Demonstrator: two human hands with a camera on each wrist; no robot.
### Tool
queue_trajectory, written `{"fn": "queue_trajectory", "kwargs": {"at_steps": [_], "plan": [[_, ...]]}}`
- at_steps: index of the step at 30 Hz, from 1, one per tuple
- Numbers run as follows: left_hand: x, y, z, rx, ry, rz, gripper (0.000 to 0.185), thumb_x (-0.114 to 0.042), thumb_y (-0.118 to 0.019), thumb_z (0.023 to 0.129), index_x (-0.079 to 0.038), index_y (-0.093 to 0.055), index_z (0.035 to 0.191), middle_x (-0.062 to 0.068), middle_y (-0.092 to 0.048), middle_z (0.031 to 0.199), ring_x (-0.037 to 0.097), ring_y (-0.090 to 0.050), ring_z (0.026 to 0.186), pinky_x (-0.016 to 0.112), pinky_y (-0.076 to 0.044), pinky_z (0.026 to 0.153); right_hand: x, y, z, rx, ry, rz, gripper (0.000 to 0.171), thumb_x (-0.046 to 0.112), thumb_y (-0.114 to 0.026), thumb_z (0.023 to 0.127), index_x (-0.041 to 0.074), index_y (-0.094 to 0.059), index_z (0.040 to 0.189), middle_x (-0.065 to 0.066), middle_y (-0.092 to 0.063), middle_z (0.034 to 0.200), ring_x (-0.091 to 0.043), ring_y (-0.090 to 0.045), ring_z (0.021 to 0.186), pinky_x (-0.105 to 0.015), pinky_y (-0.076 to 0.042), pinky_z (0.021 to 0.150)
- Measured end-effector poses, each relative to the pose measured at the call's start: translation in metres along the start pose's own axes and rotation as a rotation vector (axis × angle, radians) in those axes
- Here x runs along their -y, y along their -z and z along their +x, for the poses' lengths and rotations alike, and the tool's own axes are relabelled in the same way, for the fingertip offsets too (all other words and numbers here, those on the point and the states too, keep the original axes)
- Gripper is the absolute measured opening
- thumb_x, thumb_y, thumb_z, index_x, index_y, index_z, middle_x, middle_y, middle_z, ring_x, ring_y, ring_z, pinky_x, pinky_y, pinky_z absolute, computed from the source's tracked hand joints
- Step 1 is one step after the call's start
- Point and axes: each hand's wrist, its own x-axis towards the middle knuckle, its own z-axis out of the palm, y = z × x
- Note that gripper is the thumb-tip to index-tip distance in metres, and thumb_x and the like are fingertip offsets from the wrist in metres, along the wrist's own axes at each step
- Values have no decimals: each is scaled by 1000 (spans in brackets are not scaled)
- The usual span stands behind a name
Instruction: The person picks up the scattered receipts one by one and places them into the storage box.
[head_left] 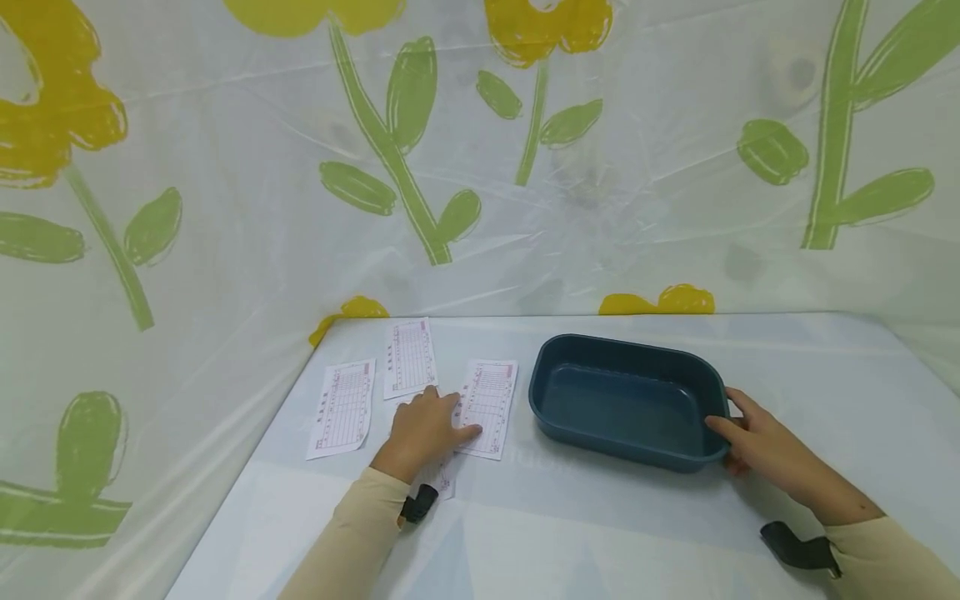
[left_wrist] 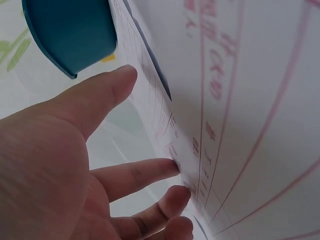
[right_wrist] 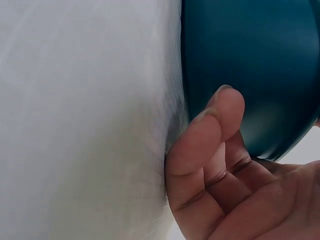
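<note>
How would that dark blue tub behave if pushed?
The tub would probably slide rather than tip, being low and broad. It is likely light for its size, as it looks thin-walled and nothing lies inside. It should hold its shape: the right hand grips one end without visible bending.

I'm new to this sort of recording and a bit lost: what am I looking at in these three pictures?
There is no machine here, just a person's left hand and right hand, both bare. The wide picture is taken from the person's head, looking forward and down; the two close-ups come from the left and right wrists. On the white table lie printed paper slips and a dark blue-green tub. The left hand is spread over the slips, with no clear grip on any. The right hand grips the tub by one end.
</note>
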Motion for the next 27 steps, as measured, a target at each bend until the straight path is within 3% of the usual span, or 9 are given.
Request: {"fn": "queue_trajectory", "kwargs": {"at_steps": [10,18,27], "plan": [[-3,-5,1,26,1,50,88,-69,-72,76,-13,-57,141,18,-58,124,30,-56,100,50,-43,92,3,-1,-1,-9,17,-15,67,30,-40,107,-3,-9,156,-20,-65,105,-20,-61,73,-34,-52,61],[-6,-1,0,1,-42,92,87,-67,-73,77,-10,-57,140,16,-59,113,28,-55,92,48,-43,90,3,0,-3,4,8,-37,66,33,-36,108,-3,-7,156,-10,-63,88,-20,-60,71,-33,-50,62],[-4,-6,1,5,-63,86,86,-66,-74,77,-10,-58,140,15,-57,112,27,-52,88,45,-44,85,5,0,-3,8,12,-41,65,32,-36,108,-3,-9,156,-10,-63,87,-20,-61,71,-33,-51,63]]}}
